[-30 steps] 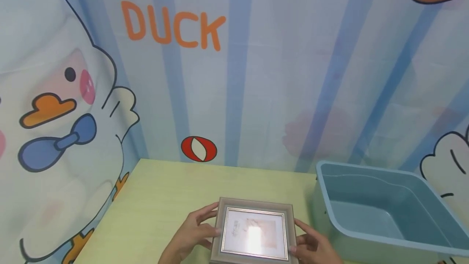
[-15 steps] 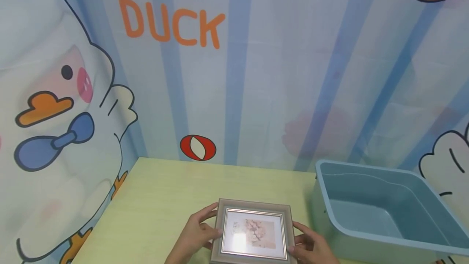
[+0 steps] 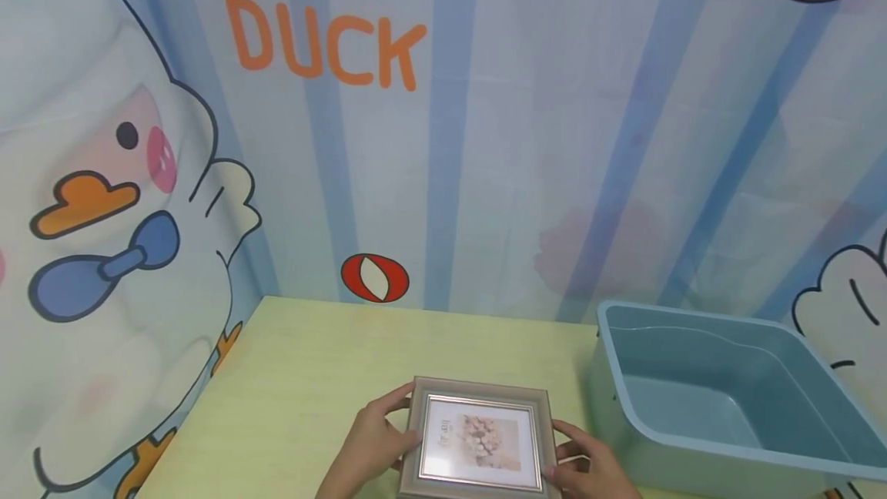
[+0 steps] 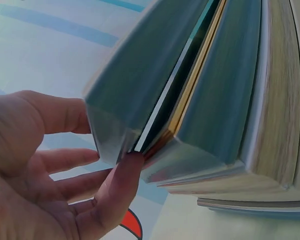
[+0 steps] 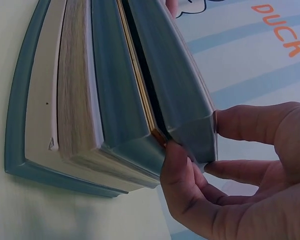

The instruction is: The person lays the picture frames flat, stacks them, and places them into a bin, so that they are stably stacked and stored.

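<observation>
A picture frame (image 3: 478, 385) with a taupe border, silver inner trim and a pink flower print lies face up at the bottom of the head view. My left hand (image 3: 374, 437) grips its left edge, thumb on the front border. At the right edge my right hand (image 3: 589, 464) pinches it between thumb and fingers. Both wrist views show it as the outermost piece of a stack of several frames with teal, wood-toned (image 5: 75, 80) and whitish sides. A narrow dark gap separates the held frame (image 4: 135, 75) from the gold-edged layer (image 4: 192, 80) beneath.
A blue-green plastic tub (image 3: 721, 449) stands on the right of the pale yellow table (image 3: 305, 376). Behind the table hangs a striped cloth backdrop (image 3: 513, 137) printed with ducks and the word DUCK.
The bright glare has left the glass, so the flower print shows clearly now. The frame has tilted slightly, its right edge and my right hand shifting a little left; both hands keep their hold.
</observation>
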`<act>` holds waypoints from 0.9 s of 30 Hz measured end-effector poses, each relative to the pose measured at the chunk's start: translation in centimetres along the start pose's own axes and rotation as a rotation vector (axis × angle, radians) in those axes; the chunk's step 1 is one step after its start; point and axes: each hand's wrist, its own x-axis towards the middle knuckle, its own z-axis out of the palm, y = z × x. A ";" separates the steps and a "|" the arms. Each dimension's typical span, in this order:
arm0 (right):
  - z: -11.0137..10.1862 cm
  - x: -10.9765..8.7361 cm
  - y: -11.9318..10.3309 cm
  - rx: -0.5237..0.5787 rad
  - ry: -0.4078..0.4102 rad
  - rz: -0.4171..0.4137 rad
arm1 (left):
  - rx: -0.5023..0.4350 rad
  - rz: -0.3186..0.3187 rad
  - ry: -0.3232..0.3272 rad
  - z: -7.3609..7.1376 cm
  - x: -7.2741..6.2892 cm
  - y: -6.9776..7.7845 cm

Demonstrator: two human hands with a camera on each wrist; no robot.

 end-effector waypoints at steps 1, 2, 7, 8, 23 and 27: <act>0.0 0.0 -0.1 -0.008 0.003 0.008 | 0.018 0.002 0.004 0.0 0.0 0.1; 0.0 0.0 -0.2 -0.015 0.005 0.015 | 0.035 0.002 0.009 0.1 0.0 0.2; 0.0 0.2 -0.5 -0.060 0.005 0.018 | 0.114 0.017 0.041 0.2 -0.2 0.4; 0.0 0.2 -0.5 -0.064 0.003 0.011 | 0.129 0.017 0.049 0.3 -0.2 0.4; -0.4 0.3 -0.6 -0.096 -0.017 0.015 | 0.206 0.017 0.077 0.6 -0.3 0.5; -0.4 0.3 -0.6 -0.101 -0.021 0.010 | 0.234 0.021 0.087 0.5 -0.3 0.5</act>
